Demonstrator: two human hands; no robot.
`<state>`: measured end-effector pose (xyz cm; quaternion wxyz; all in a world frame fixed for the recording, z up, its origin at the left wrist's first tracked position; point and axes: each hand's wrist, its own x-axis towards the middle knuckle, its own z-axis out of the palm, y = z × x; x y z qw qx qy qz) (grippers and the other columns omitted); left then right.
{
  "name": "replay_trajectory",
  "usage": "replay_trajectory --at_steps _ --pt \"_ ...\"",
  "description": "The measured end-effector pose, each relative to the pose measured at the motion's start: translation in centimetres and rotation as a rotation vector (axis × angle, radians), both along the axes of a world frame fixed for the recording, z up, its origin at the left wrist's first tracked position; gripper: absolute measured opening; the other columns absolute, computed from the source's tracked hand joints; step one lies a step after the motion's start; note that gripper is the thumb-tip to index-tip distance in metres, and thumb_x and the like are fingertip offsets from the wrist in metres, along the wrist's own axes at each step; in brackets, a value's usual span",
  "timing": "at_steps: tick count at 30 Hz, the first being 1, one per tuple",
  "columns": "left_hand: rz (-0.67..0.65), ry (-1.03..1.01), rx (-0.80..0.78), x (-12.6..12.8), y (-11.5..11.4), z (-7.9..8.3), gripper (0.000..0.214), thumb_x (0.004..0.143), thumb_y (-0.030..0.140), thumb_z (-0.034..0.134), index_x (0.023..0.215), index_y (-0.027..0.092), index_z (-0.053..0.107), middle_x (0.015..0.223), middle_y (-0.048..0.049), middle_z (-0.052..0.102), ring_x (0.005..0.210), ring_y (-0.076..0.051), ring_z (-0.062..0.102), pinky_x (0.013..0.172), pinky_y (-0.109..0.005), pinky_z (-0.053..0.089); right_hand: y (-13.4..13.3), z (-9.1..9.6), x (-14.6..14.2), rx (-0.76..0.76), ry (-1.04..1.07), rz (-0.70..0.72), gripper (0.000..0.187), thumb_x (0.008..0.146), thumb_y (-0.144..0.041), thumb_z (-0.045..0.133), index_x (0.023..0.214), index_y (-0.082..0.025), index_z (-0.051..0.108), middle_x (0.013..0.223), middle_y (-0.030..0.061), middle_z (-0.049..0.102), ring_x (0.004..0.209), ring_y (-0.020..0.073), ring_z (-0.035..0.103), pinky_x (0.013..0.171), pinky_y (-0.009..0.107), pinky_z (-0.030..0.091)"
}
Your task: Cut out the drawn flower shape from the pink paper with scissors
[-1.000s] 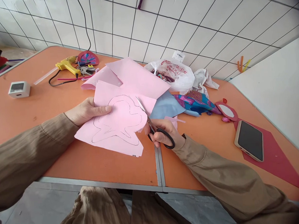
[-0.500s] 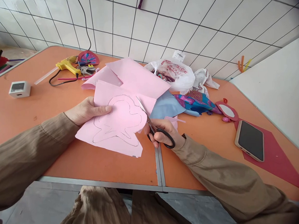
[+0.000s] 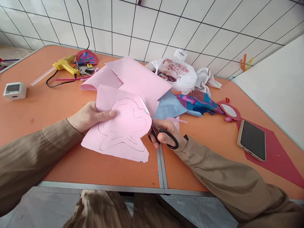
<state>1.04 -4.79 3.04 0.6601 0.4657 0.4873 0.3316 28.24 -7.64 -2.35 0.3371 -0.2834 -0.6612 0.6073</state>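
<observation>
My left hand [image 3: 89, 115] pinches the left edge of a pink paper sheet [image 3: 122, 129] with a pencilled outline on it, held just above the orange table [image 3: 39, 106]. My right hand [image 3: 165, 135] grips black-handled scissors [image 3: 158, 132]. The blades run up into the sheet's right side, along the drawn line, and are partly hidden behind the paper.
More pink sheets [image 3: 137, 75] lie behind, with a blue sheet [image 3: 169, 108] and colourful fabric [image 3: 199, 103]. A white plastic bag [image 3: 176, 75], a small mirror [image 3: 229, 111], a phone [image 3: 251, 139] on red paper, a yellow glue gun [image 3: 63, 66], keys [image 3: 86, 70] and a white box [image 3: 13, 90] sit around.
The scissors have moved further into the pink sheet along the outline, and the blades have closed more. The sheet has turned slightly and shifted right. The camera view dropped a little.
</observation>
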Motion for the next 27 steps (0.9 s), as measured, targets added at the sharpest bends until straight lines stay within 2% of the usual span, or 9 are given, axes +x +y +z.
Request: replay_trajectory --at_steps 5,11,20,25,27 --pt "0.0 0.011 0.02 0.1 -0.1 0.1 0.026 0.063 0.036 0.09 0.074 0.018 0.076 0.076 -0.0051 0.078 0.072 -0.027 0.076 0.066 -0.033 0.063 0.0 0.0 0.0 -0.002 -0.013 -0.009 0.058 0.076 -0.071 0.066 0.087 -0.014 0.057 0.061 -0.0041 0.049 0.039 0.0084 0.05 0.037 0.021 0.034" --pt "0.01 -0.036 -0.027 0.4 -0.5 0.3 0.017 0.069 0.03 0.088 0.071 0.017 0.076 0.072 -0.0018 0.078 0.064 -0.02 0.074 0.06 -0.026 0.062 0.0 -0.2 0.1 0.01 0.001 -0.007 0.055 0.079 -0.068 0.065 0.088 -0.014 0.058 0.056 -0.0049 0.048 0.04 0.0088 0.05 0.039 0.022 0.034" --pt "0.014 -0.112 0.001 0.2 -0.5 0.5 0.016 0.069 0.026 0.088 0.074 0.016 0.077 0.069 0.0013 0.079 0.059 -0.017 0.072 0.055 -0.022 0.061 -0.1 0.2 0.0 0.001 -0.036 -0.017 0.058 0.076 -0.071 0.067 0.083 -0.015 0.055 0.051 -0.0053 0.048 0.038 0.0082 0.047 0.038 0.021 0.033" --pt "-0.013 -0.142 0.025 -0.2 0.2 -0.3 0.02 0.066 0.028 0.09 0.075 0.016 0.078 0.07 0.0006 0.079 0.059 -0.017 0.074 0.054 -0.021 0.062 -0.2 0.3 -0.1 0.004 -0.04 -0.016 0.057 0.076 -0.071 0.066 0.083 -0.015 0.056 0.051 -0.0057 0.048 0.037 0.0076 0.047 0.037 0.02 0.032" --pt "-0.048 -0.17 0.037 -0.4 0.5 -0.7 0.026 0.06 0.03 0.094 0.073 0.015 0.078 0.069 -0.0013 0.079 0.057 -0.018 0.074 0.052 -0.023 0.062 -0.1 0.2 -0.1 0.019 -0.033 -0.01 0.057 0.076 -0.071 0.066 0.083 -0.015 0.056 0.049 -0.006 0.048 0.036 0.0079 0.046 0.036 0.02 0.033"
